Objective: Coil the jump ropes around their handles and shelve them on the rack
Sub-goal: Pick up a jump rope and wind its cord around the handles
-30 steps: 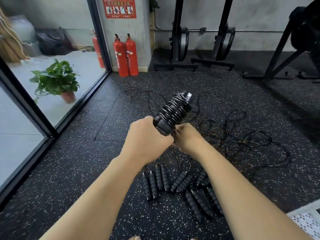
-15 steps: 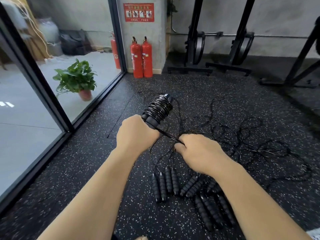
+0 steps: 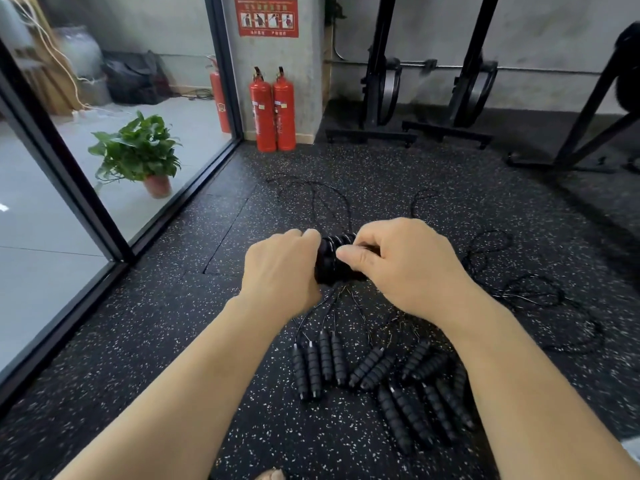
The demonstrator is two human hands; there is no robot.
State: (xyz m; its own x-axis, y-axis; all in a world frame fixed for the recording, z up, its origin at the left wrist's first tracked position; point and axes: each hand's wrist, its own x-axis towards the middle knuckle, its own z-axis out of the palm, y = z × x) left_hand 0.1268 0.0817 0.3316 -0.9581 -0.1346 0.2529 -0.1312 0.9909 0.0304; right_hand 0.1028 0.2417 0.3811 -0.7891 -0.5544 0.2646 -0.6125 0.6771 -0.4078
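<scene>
At frame centre the left hand (image 3: 280,268) curls its grip round one end of the wound handle pair (image 3: 329,268) while the right hand (image 3: 408,268) pinches the outer turns; coiling looks nearly done, so securing the coil comes next, then shelving.

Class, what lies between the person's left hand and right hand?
In the head view, the coiled jump rope lies between the left hand and right hand; both grip it.
</scene>
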